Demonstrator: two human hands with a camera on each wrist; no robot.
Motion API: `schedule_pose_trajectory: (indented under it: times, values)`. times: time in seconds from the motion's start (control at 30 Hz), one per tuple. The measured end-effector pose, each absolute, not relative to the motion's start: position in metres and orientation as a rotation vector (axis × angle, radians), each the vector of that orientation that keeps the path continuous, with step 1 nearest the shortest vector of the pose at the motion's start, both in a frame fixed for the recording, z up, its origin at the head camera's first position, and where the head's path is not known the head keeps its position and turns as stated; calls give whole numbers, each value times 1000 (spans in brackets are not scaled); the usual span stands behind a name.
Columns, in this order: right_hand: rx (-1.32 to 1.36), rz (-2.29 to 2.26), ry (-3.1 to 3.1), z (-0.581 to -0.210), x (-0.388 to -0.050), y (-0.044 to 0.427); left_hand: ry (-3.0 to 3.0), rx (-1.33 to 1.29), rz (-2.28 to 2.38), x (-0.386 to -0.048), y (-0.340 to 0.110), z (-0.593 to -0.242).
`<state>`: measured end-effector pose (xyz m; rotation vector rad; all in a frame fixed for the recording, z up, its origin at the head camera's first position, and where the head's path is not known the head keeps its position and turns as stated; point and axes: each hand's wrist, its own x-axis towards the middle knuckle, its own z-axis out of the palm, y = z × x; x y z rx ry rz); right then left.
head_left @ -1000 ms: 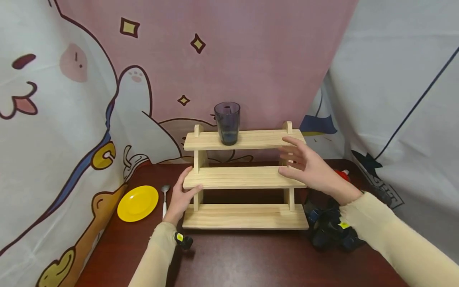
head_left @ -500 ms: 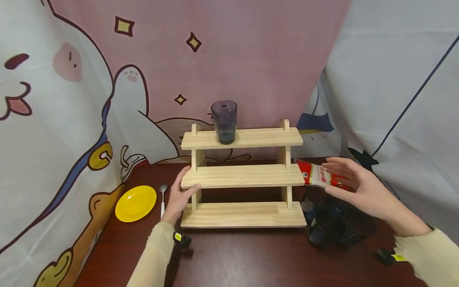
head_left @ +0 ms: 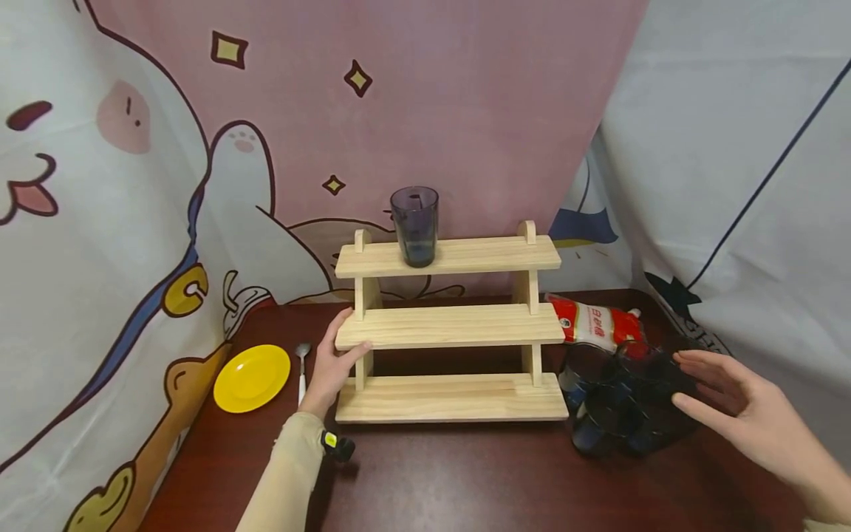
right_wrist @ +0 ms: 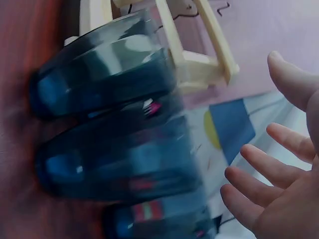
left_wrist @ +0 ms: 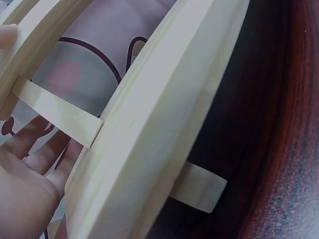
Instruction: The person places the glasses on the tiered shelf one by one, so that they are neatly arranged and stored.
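A three-tier wooden shelf (head_left: pixel 448 325) stands on the dark table. My left hand (head_left: pixel 330 367) holds the left end of its middle tier, thumb on the front edge; in the left wrist view the fingers of that hand (left_wrist: pixel 30 184) pass behind the wood. On the top tier stands a purplish drinking glass (head_left: pixel 417 229), upright. Right of the shelf, several dark blue glasses (head_left: pixel 601 421) stand close together. My right hand (head_left: pixel 744 417) is just right of them, thumb and fingers spread, holding nothing. In the right wrist view, that hand (right_wrist: pixel 279 174) is apart from the glasses (right_wrist: pixel 109 74).
A red and white packet (head_left: pixel 595 325) lies behind the glasses. To the left of the shelf are a yellow plate (head_left: pixel 253 378) and a white-handled spoon (head_left: pixel 302 373). Printed cloth (head_left: pixel 499 111) hangs at the back and both sides of the table (head_left: pixel 465 480).
My right hand has moved from the shelf's right end, rightward and down, to the right side of the glasses. The red and white packet has come into full view. My left hand stays on the shelf.
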<state>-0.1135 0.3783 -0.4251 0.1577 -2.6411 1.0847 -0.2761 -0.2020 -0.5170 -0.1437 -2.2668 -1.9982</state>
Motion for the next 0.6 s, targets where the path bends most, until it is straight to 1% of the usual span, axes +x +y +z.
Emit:
schedule_pose_trajectory:
  times: [0.23, 0.4, 0.6]
  values:
    - [7, 1056, -2660, -463, -98, 390, -2268, -155, -1971, -275, -202, -518]
    - [-73, 1061, -2694, -485, -94, 390, -2266, -153, -1974, -275, -202, -518]
    - [-195, 1220, -2742, -505, -94, 385, -2263, -160, -1969, -276, -201, -518]
